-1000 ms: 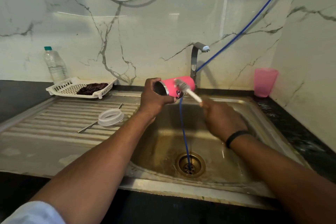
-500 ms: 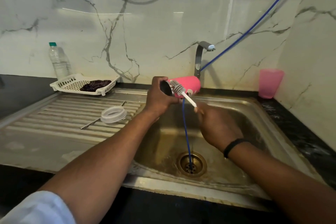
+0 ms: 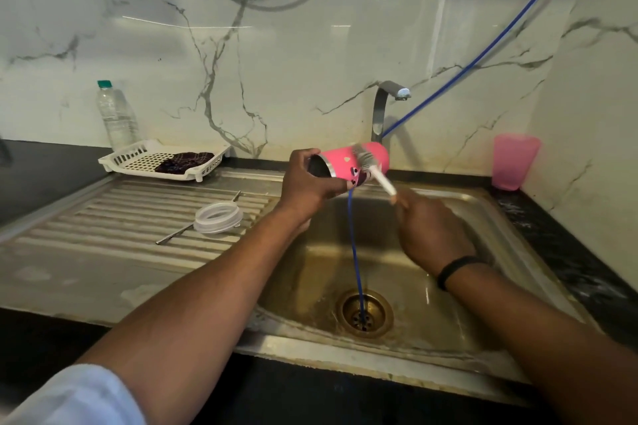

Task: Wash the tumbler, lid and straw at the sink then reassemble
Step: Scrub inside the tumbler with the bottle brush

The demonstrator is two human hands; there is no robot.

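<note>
Over the sink point(image 3: 511, 217), the left hand point(image 3: 307, 183) grips the pink tumbler point(image 3: 352, 164) on its side, fingers curled round its open end. The right hand point(image 3: 431, 228) pinches a brush point(image 3: 374, 171) (bristles against the tumbler's outside). Lid point(image 3: 218, 217) and straw point(image 3: 179, 233) lie on the drainboard, left.

Head view: worn on the person's head, faces forward and down
Nearness: arm's length above the sink point(image 3: 511, 217)
Other views: none
</note>
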